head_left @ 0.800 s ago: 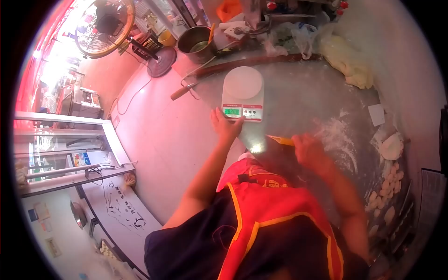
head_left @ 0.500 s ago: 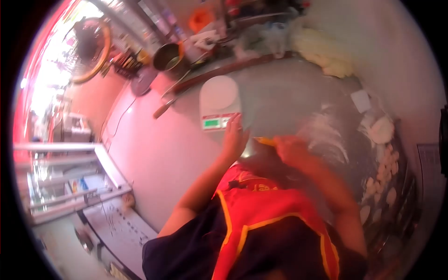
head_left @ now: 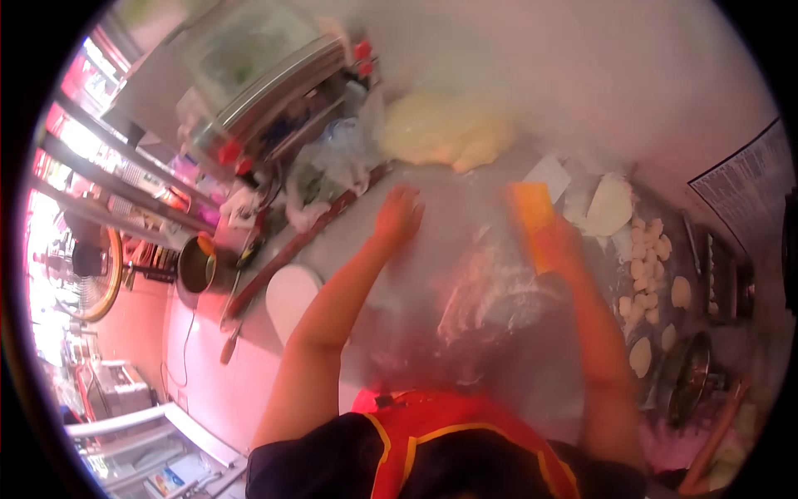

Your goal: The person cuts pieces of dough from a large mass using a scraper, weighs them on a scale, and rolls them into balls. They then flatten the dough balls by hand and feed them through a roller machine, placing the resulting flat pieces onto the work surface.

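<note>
My right hand (head_left: 560, 248) grips a flat yellow dough scraper (head_left: 533, 212), held tilted above the work surface and a little blurred. My left hand (head_left: 400, 218) reaches forward over the table with its fingers stretched out, holding nothing that I can see. Ahead of both hands lies a large pale-yellow mass of dough (head_left: 449, 135). Loose flour (head_left: 490, 291) is smeared on the surface between my arms. A white kitchen scale (head_left: 291, 299) sits left of my left forearm, which hides part of it.
Several small dough pieces (head_left: 645, 258) lie at the right, near a larger pale dough piece (head_left: 610, 205) and a white card (head_left: 552, 179). A long dark bar (head_left: 274, 254) and plastic bags (head_left: 332, 166) line the left edge. Beyond stand a metal pot (head_left: 198, 268) and a fan (head_left: 91, 262).
My view has turned right. My left hand has left the scale and reached forward towards the dough. My right hand has carried the scraper forward and right, away from my body.
</note>
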### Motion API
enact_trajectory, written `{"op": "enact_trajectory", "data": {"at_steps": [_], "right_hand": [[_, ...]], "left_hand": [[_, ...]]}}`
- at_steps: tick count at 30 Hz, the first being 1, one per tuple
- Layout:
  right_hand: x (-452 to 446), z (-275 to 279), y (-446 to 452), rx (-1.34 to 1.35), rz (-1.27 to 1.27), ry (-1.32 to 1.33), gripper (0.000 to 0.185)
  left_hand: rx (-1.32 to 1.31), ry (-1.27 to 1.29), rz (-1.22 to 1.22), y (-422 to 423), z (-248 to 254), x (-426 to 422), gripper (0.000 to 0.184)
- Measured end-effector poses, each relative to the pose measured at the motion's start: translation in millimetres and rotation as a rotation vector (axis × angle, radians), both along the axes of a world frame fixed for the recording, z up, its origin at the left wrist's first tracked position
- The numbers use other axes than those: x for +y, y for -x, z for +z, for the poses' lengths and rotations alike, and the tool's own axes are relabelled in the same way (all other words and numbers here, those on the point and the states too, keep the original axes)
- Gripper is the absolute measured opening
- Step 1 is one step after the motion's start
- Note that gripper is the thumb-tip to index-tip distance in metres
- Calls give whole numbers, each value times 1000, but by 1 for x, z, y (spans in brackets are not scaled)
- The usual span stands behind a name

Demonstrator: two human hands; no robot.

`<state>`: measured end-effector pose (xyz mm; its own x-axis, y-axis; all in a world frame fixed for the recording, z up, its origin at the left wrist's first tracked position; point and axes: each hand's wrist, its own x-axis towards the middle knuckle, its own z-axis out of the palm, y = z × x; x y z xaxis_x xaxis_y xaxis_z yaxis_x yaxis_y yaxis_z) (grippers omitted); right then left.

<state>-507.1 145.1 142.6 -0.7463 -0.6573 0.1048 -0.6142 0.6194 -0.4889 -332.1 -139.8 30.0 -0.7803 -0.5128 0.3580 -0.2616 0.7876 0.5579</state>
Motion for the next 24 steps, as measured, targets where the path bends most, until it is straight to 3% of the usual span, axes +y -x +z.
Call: {"op": "enact_trajectory", "data": {"at_steps": [7, 10, 13, 16, 18, 20, 23, 24], "right_hand": [[-54, -22, 122, 286, -18, -392, 12], [-85, -29, 171, 449, 22, -408, 9], [-119, -19, 212, 534, -49, -313, 10], [-131, 1, 227, 566, -80, -295, 11], [-127, 6, 228, 578, -71, -299, 12], [-120, 6, 227, 585, -61, -282, 12], [-111, 6, 227, 561, -74, -243, 12], [-109, 11, 222, 546, -71, -263, 12]], "left_hand": [[30, 422, 72, 127, 18, -72, 35], [-282, 126, 201, 155, 41, -97, 27], [-600, -6, 84, 167, 54, -125, 23], [-576, 63, 104, 178, 44, -152, 25], [-225, 326, 312, 183, 38, -166, 24], [-36, 140, 302, 187, 79, -173, 20], [-78, -50, 281, 198, 128, -154, 17], [-53, 13, 287, 205, 128, -155, 18]]}}
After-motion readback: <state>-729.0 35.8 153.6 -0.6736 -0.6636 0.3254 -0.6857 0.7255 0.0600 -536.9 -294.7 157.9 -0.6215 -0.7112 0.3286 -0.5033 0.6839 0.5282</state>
